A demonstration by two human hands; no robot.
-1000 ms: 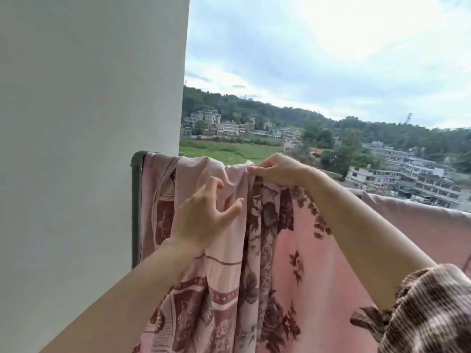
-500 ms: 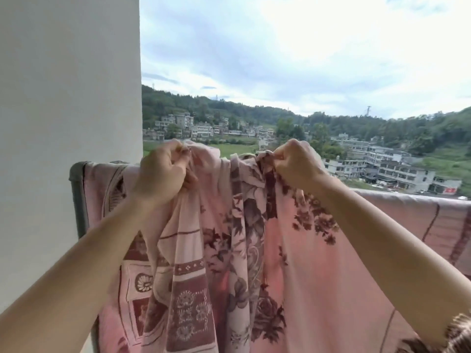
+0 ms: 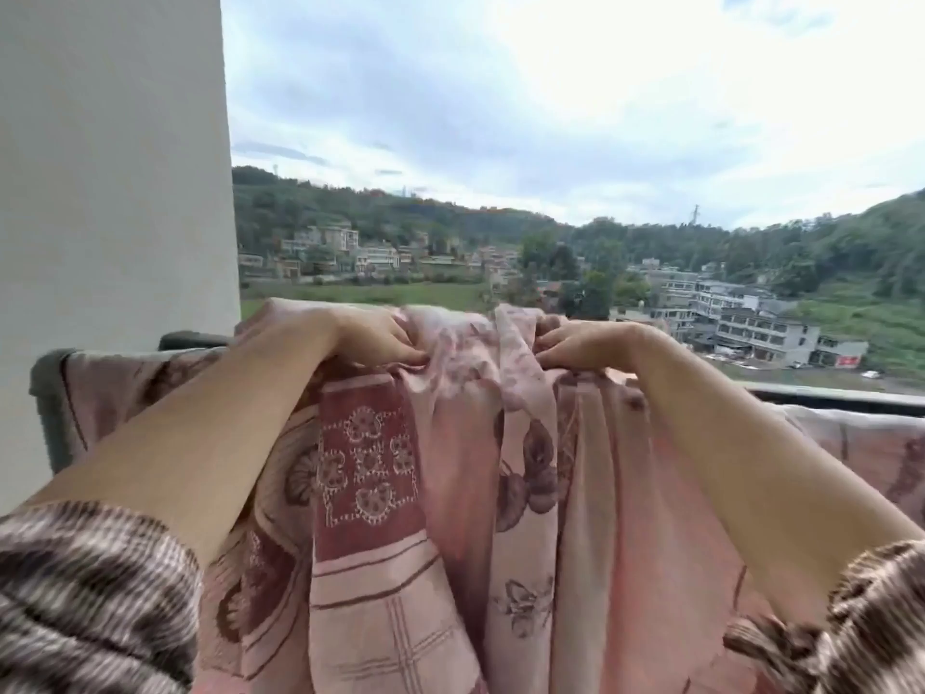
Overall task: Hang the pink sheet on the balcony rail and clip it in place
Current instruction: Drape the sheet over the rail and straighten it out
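With left hand (image 3: 370, 338) and right hand (image 3: 585, 345) apart, each gripping bunched pink floral fabric sheet (image 3: 450, 493) on dark metal balcony rail (image 3: 826, 395) (no clip visible), letting go risks it sliding off.

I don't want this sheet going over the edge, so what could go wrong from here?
No clip shows on the pink sheet yet. The left hand and right hand grip its top at the rail, so letting go might let it slide off. The fabric is bunched between the hands, so it may clip badly unless spread.
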